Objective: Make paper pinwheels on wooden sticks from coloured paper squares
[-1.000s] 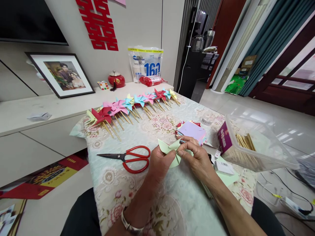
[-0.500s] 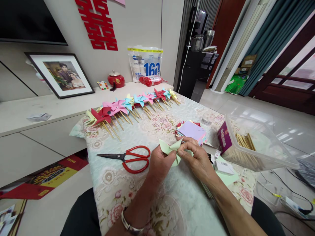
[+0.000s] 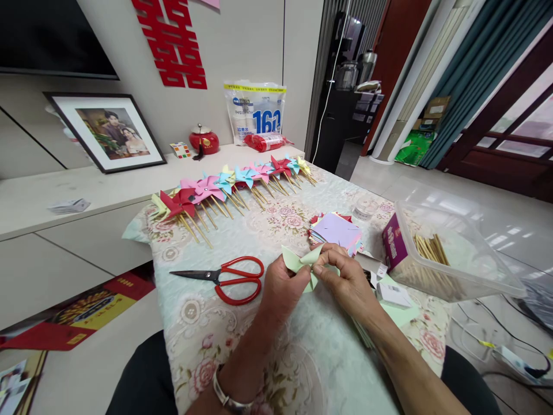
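Note:
A pale green paper pinwheel point(image 3: 295, 260), its corners folded toward the middle, is held above the table by both hands. My left hand point(image 3: 284, 286) is closed on its left side, the thumb pressing near the centre. With thumb and forefinger, my right hand point(image 3: 344, 278) pinches the paper at the centre and right side. The fingers hide much of the paper's middle. Left of my left hand lie black scissors with red handles point(image 3: 239, 280). Just beyond my hands sits a stack of coloured paper squares point(image 3: 336, 229), lilac on top.
Finished pinwheels on sticks point(image 3: 207, 189) lie in a row along the table's far side. At right stands a clear plastic box point(image 3: 470, 259) holding wooden sticks point(image 3: 432, 251). A small white box point(image 3: 394, 294) lies by my right wrist, and a round clear container point(image 3: 365, 207) beyond the stack.
Both hands have shifted very slightly to the right with the green paper, still pinching its centre. Nothing else has visibly moved.

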A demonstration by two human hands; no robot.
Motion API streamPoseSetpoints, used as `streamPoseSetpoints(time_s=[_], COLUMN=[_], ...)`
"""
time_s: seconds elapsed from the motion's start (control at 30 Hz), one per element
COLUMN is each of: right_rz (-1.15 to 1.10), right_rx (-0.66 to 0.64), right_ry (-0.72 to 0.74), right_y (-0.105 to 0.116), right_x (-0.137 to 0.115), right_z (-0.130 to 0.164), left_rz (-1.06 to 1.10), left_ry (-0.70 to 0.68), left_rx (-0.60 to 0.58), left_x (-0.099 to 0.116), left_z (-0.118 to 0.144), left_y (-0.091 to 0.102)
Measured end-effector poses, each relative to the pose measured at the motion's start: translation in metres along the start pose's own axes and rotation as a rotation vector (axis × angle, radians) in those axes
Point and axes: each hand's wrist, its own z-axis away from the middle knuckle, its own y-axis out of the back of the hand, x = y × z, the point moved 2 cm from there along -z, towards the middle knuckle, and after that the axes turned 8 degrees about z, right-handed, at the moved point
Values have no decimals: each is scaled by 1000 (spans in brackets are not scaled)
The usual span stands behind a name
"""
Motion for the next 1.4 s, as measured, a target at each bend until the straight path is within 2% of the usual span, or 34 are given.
streamPoseSetpoints(time_s=[0.47,0.67,1.0,1.4], right_rz=[-21,-114,-365,-242], right_rx=[11,4,43,105], right_ry=[-77,-116,-178,-242], right_y=[-2,-4,-9,-8], right_x=[-4,-5,7,8], right_z=[0,1,0,3], left_rz=[52,103,30,69], left_ry=[41,86,130,148], left_rx=[4,0,53,44], left_x=[-1,0,6,3], left_z=[0,0,4,2], left_y=[-3,-3,-5,-5])
